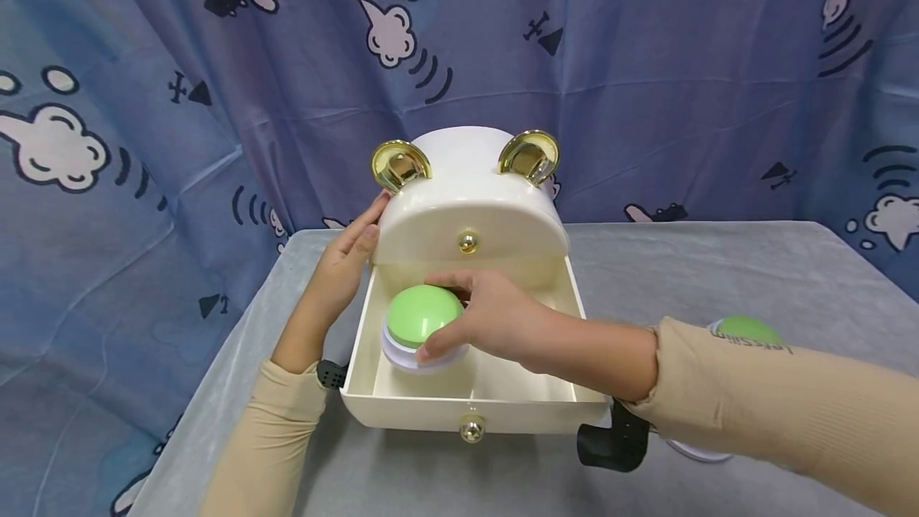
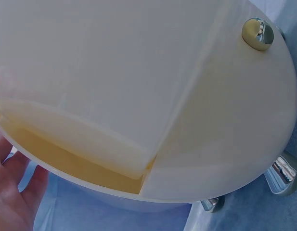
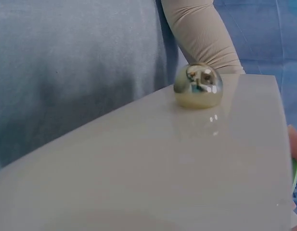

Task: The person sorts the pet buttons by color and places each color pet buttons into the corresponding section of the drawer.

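Note:
A white storage box with gold ears stands on the table, its lower drawer pulled out. Inside the drawer's left part, my right hand grips a round container with a green domed top and a pale lilac base, thumb at the near side and fingers at the far side. My left hand rests along the box's left side with its fingers extended. In the left wrist view, those fingers lie at the box's edge. The drawer front hides most of the right hand in the right wrist view.
Another green-topped container stands on the grey table at the right, partly behind the right sleeve. Gold knobs mark the upper front and the drawer front. A blue patterned curtain hangs behind the table.

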Demonstrator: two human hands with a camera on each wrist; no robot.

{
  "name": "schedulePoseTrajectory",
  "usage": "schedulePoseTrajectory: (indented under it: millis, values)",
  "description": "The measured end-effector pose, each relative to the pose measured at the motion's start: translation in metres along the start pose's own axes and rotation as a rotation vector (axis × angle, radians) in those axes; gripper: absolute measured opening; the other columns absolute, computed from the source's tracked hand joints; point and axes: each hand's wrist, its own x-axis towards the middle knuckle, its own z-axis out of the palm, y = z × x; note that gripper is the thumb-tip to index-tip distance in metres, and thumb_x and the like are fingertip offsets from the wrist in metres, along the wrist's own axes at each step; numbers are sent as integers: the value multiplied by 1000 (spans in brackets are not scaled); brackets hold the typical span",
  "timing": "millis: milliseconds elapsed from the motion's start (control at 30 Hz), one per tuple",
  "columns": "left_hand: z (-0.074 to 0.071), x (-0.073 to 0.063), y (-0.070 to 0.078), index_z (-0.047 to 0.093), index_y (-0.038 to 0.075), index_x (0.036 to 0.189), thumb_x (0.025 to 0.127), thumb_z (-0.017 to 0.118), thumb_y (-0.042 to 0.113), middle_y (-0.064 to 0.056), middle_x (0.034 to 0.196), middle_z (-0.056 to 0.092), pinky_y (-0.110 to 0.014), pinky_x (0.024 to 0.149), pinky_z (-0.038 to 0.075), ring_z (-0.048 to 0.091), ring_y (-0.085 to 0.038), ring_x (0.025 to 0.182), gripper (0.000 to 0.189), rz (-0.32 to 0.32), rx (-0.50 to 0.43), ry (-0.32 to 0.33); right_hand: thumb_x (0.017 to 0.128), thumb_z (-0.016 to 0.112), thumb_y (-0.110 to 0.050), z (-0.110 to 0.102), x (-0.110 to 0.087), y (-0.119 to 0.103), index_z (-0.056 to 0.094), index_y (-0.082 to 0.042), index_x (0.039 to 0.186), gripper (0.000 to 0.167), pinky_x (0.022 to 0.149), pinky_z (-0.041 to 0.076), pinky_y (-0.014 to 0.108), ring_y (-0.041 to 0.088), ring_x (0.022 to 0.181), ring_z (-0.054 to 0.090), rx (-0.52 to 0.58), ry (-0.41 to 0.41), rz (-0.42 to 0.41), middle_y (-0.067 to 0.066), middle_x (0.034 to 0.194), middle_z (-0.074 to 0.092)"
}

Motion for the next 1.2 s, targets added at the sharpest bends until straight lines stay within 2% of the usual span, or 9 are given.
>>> schedulePoseTrajectory:
  millis: [200,400,633,833,1100,1200]
  values:
    - [2,0,-1,38,9,153,109,38,27,-1,164,30,-36,127,16,22,-13,153,48,6,-6,6,64,88,-1,13,8,3,64,-6,130,70,93,53,28,16,103,63,-3,24,18,5,118,70]
    - [2,1,-1,38,9,153,109,39,27,-1,164,30,-35,127,17,23,-13,153,48,9,-2,9,64,89,-2,17,17,9,63,-7,132,73,96,52,29,15,105,62,-19,49,29,6,120,70]
    - [1,0,-1,38,9,153,109,38,27,-1,164,30,-36,127,17,23,-14,153,48,9,1,6,61,91,0,22,23,15,63,-6,130,75,97,52,29,15,105,62,-13,37,22,6,122,69]
    - [1,0,0,38,9,153,109,38,27,-1,164,30,-37,127,17,23,-14,153,48,14,5,8,58,92,2,30,24,19,61,-4,133,81,100,51,30,15,107,62,-14,46,53,7,125,68]
    - [2,1,0,39,6,152,109,38,24,-3,163,31,-37,127,17,24,-16,153,47,22,0,13,57,92,4,34,23,21,61,-3,133,82,101,51,32,17,109,62,-47,65,50,8,127,67]
    - [2,1,0,39,6,153,109,38,25,-3,164,31,-37,127,17,24,-16,153,48,17,-1,12,61,91,3,31,21,21,59,-3,135,82,104,50,34,20,119,60,-45,48,55,9,133,64]
